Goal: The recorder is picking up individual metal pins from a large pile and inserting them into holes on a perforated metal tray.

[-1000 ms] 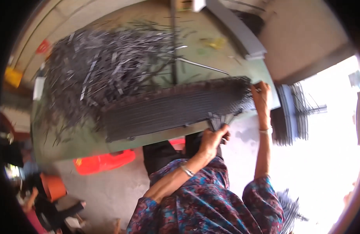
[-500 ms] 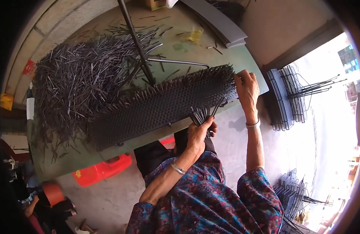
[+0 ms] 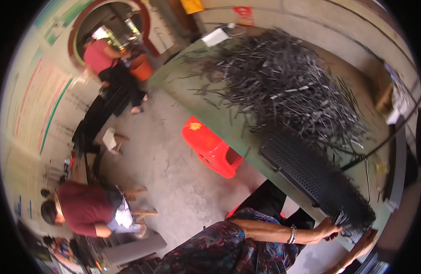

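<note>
Clamping dark strips [image 3: 340, 218] in left fingers [image 3: 335, 229] | right fingers [image 3: 370, 235] near black panel [image 3: 311, 176], grip unclear

Head camera: worn fisheye — facing down, slanted leftward.
Left hand [image 3: 327, 229]: near, lower right.
Red-rimmed round opening [image 3: 114, 19]: far, upper left.

Charcoal strips [image 3: 283, 86] at two o'clock, black grid-patterned panel [image 3: 304, 171] at four — red stool [image 3: 205, 140], yellow-flowered, dial-centre — blue-and-maroon patterned blouse [image 3: 210, 246] at six.
</note>
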Available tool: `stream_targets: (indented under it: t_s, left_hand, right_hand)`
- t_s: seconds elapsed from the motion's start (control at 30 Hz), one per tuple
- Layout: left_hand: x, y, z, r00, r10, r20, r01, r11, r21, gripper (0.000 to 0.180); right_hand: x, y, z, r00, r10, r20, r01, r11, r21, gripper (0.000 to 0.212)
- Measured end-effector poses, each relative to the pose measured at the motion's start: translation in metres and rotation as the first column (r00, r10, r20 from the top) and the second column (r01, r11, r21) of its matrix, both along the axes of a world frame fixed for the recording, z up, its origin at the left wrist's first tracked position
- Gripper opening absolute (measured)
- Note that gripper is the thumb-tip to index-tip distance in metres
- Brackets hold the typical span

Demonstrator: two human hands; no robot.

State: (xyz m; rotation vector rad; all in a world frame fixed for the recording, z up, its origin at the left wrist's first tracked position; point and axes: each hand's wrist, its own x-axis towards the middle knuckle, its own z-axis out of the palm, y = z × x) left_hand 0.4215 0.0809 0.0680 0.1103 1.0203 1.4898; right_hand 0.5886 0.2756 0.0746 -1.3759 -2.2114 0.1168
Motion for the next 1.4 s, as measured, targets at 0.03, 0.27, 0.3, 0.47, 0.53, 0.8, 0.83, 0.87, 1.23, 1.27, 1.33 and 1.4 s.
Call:
stream_targets:
  t_s: [0.03, 0.27, 0.3, 0.47, 0.53, 0.8, 0.83, 0.87, 1.23, 1.27, 1.33, 1.4]
  left_hand:
    - [-0.003, -0.001, 0.003, 1.0, 0.001, -0.005, -0.001, 1.0, -0.001, 0.024]
    - [-0.016, 0.008, -0.008, 0.996, 0.092, -0.017, -0.09, 0.992, 0.087, 0.026]
    - [-0.015, 0.01, -0.008, 0.996, 0.092, -0.021, -0.089, 0.992, 0.089, 0.025]
    - [-0.014, 0.013, -0.011, 0.995, 0.094, -0.029, -0.091, 0.992, 0.089, 0.021]
    - [-0.013, 0.012, -0.011, 0.994, 0.106, -0.021, -0.104, 0.991, 0.079, 0.018]
    - [-0.01, -0.001, 0.01, 1.0, 0.02, -0.024, -0.019, 0.999, 0.027, 0.025]
    - [-0.009, -0.002, 0.008, 0.997, 0.08, 0.021, -0.08, 0.997, 0.009, 0.028]
    - [-0.01, -0.005, 0.011, 0.999, 0.043, -0.019, -0.042, 0.999, 0.018, 0.029]
    - [-0.025, -0.006, 0.022, 0.997, -0.041, -0.058, 0.036, 0.996, -0.087, 0.02]
    - [-0.025, -0.006, 0.024, 0.995, -0.055, -0.078, 0.049, 0.996, -0.08, 0.02]
    - [-0.02, -0.005, 0.017, 0.994, -0.078, -0.073, 0.074, 0.996, -0.051, 0.021]
    - [-0.018, -0.006, 0.014, 0.992, -0.094, -0.089, 0.09, 0.995, -0.049, 0.021]
  right_hand:
    - [0.0, -0.003, 0.003, 1.0, 0.004, 0.004, -0.003, 0.999, -0.043, 0.033]
    - [0.008, 0.028, -0.011, 0.993, 0.119, -0.027, -0.121, 0.989, -0.084, 0.039]
    - [0.009, 0.028, -0.011, 0.991, 0.122, -0.047, -0.126, 0.988, -0.084, 0.039]
    - [0.004, 0.025, -0.012, 0.983, 0.132, -0.131, -0.145, 0.985, -0.094, 0.039]
    - [-0.001, 0.025, -0.012, 0.979, 0.131, -0.156, -0.148, 0.984, -0.103, 0.039]
    - [0.003, 0.006, -0.006, 0.98, -0.024, -0.196, -0.006, 0.988, -0.152, 0.038]
    - [-0.007, 0.006, -0.006, 0.981, -0.048, -0.186, 0.017, 0.987, -0.163, 0.038]
    - [0.003, -0.004, -0.001, 0.966, -0.063, -0.252, -0.033, 0.933, -0.358, 0.039]
    - [-0.067, -0.106, 0.062, 0.735, -0.045, -0.677, -0.478, 0.673, -0.564, 0.017]
    - [-0.067, -0.106, 0.064, 0.75, -0.069, -0.658, -0.449, 0.677, -0.583, 0.019]
    - [-0.064, -0.106, 0.066, 0.759, -0.097, -0.644, -0.419, 0.684, -0.597, 0.023]
    - [-0.063, -0.106, 0.065, 0.756, -0.106, -0.646, -0.411, 0.691, -0.594, 0.021]
